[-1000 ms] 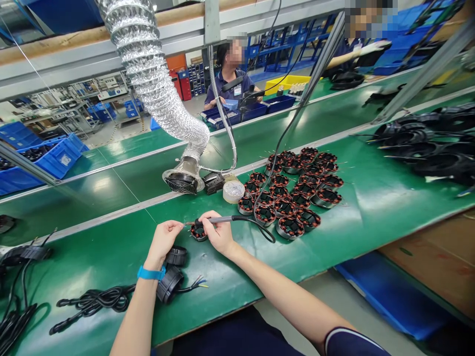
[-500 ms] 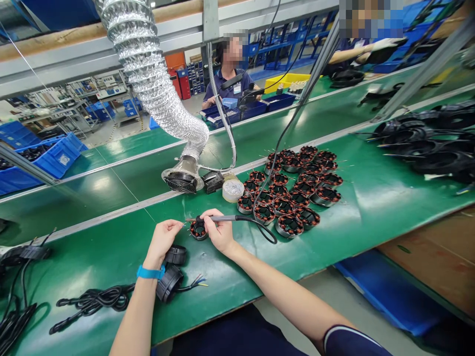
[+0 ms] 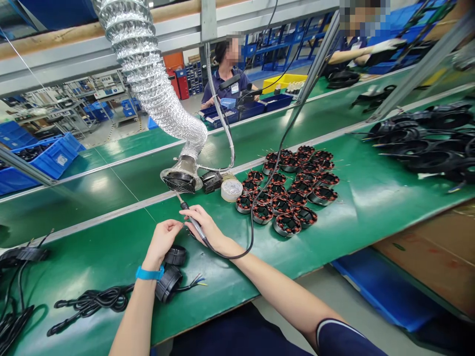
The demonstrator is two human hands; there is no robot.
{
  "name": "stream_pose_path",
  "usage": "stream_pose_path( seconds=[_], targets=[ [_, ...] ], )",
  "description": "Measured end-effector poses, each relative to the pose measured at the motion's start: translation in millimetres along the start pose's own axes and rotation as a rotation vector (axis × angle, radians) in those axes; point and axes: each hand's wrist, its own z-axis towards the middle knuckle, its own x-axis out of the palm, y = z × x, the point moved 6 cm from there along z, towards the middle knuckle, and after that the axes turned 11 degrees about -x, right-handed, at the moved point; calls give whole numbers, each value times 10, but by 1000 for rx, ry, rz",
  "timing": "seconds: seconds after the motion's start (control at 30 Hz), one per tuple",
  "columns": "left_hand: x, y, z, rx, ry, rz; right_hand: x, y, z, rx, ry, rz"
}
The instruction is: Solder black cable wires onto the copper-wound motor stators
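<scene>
My right hand [image 3: 208,228] grips a soldering iron [image 3: 184,204], its tip pointing up and away, just below the fan nozzle. Beneath that hand a copper-wound stator ring is almost wholly covered. My left hand [image 3: 163,239], with a blue wrist strap [image 3: 150,273], is closed in a pinch beside the right fingers; what it pinches is too small to make out. Close to the left wrist lie a black ring [image 3: 175,255] and a black round housing [image 3: 168,284] with coloured wire ends [image 3: 196,282] and a coiled black cable [image 3: 107,298].
Several stators [image 3: 287,225] stand grouped on the green bench at right, the iron's cord running past them. A foil duct with a fan [image 3: 181,181], a round tub [image 3: 232,190] and black parts [image 3: 426,128] are around. Two people work across the bench.
My right hand has swung the soldering iron from lying level over the stator to pointing up and away, and now covers the stator. My left hand stays nearly in place.
</scene>
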Motion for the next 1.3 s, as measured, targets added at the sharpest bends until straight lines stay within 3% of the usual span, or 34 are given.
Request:
stream_pose_path(
  seconds=[0.27,0.57,0.9,1.13,1.3],
  targets=[
    [39,-11,-46,57,73,43,76,-61,-36,-11,57,-39],
    [35,24,-37,-93,165,-66,46,-4,-57,-23,29,-46],
    [-31,145,58,-108,101,-79,-24,5,-94,38,24,85],
    [-46,118,2,-77,49,-45,70,-116,-96,65,-2,6],
    [-47,63,-36,-17,13,5,24,-66,-89,62,-48,-18]
  ],
)
